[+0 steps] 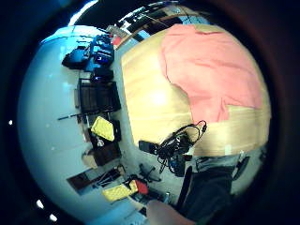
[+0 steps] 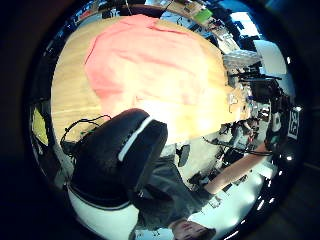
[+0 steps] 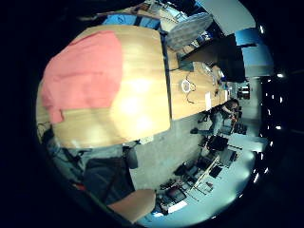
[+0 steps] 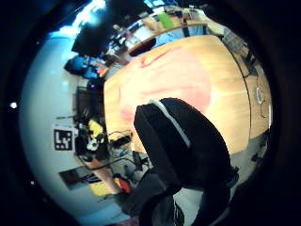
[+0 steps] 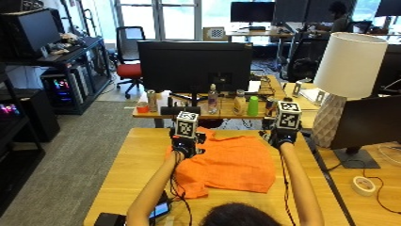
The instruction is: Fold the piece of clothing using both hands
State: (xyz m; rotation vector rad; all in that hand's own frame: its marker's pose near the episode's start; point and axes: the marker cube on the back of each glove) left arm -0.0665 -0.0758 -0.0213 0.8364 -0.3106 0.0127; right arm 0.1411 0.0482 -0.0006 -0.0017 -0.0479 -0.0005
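— Two hands up: from outside, our left hand and right hand hover over the far edge of the shirt, spread on the table.
— Holding it?
— We can't tell. The palm views show it lying well below, so we lower evenly onto both far corners.

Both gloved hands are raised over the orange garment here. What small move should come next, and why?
Probably lower both hands to the far corners of the orange garment. It lies spread on the wooden table, unfolded, and the palm views show it well below the palms, so the left hand and right hand seem to grip nothing.
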